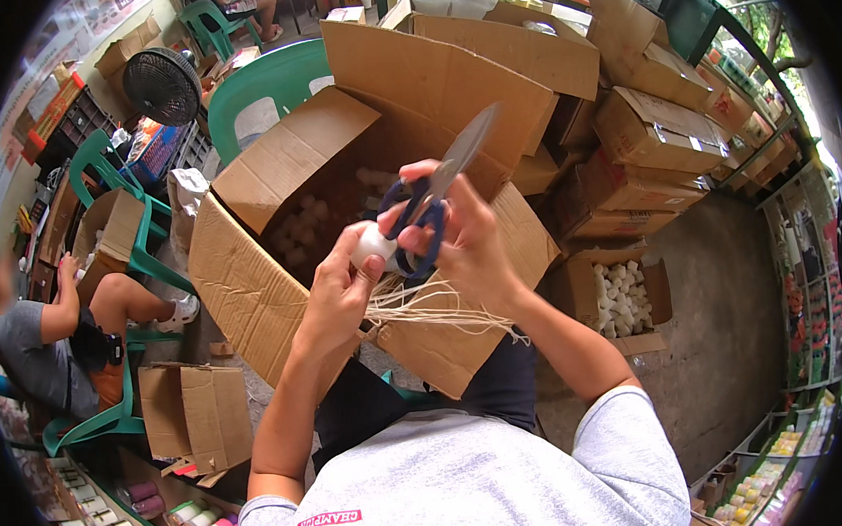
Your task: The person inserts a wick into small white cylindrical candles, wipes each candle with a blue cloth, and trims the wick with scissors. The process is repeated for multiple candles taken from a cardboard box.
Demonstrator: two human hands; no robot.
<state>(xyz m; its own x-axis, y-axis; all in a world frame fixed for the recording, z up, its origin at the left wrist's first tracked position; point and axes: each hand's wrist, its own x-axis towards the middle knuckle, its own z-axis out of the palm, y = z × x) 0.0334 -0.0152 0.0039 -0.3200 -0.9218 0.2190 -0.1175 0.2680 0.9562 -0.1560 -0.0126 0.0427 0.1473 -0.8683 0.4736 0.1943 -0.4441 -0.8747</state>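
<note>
My left hand (335, 291) is closed around a small white rounded piece (373, 246), its exact kind unclear. In my right hand (477, 246) are scissors (458, 156) with dark blue handles; my fingers are at the loops. The blades point up and to the right, away from the white piece, while the handles come close beside it. Below both hands a bundle of thin white strings (423, 306) lies across a flap of the large open cardboard box (251, 281). Inside that box, in shadow, are several white pieces (303, 226).
A smaller carton (658, 289) full of white pieces stands at right, near stacked boxes (636, 180). Left, a seated person (48, 330) works at another carton (115, 231). An empty-looking carton (196, 418), green chairs (264, 76), a fan (161, 86) and shelves (808, 290) surround me.
</note>
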